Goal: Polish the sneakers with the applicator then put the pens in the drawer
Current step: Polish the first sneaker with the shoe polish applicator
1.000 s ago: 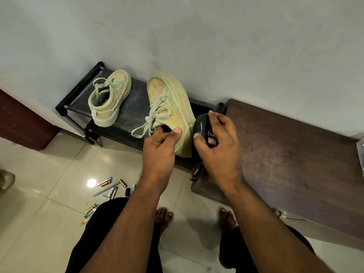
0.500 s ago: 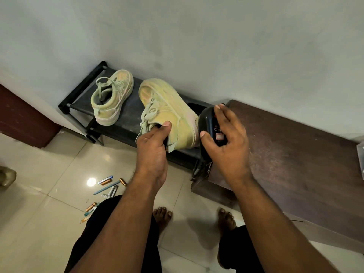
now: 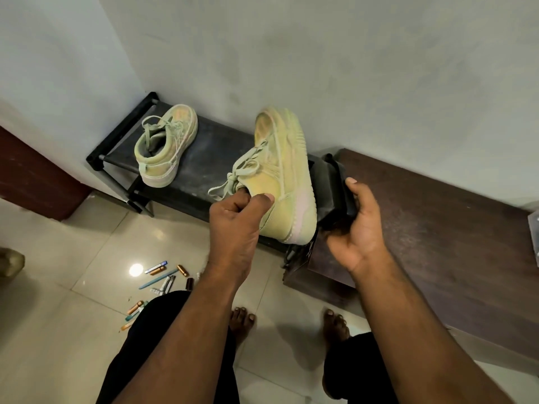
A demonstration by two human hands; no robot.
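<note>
Our left hand (image 3: 236, 225) pinches the collar of a pale green sneaker (image 3: 280, 176) at mid-frame, thumb outside, fingers tucked in, tilting it on its side above the black shoe rack (image 3: 204, 158). Our right hand (image 3: 357, 225) curls round the black polish applicator (image 3: 335, 188), pressed against the sneaker's sole. The second sneaker (image 3: 166, 147) sits on the rack, upper left. The pens (image 3: 163, 279) lie scattered on the tiled floor (image 3: 58, 330), lower left. A dark wooden cabinet (image 3: 437, 243) fills the right.

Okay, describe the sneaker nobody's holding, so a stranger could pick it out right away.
Find the low black rack against the pale wall. The loose sneaker stands on its far left end, sole down, heel towards the camera. Its twin is tipped on its side, gripped by the left hand.
</note>
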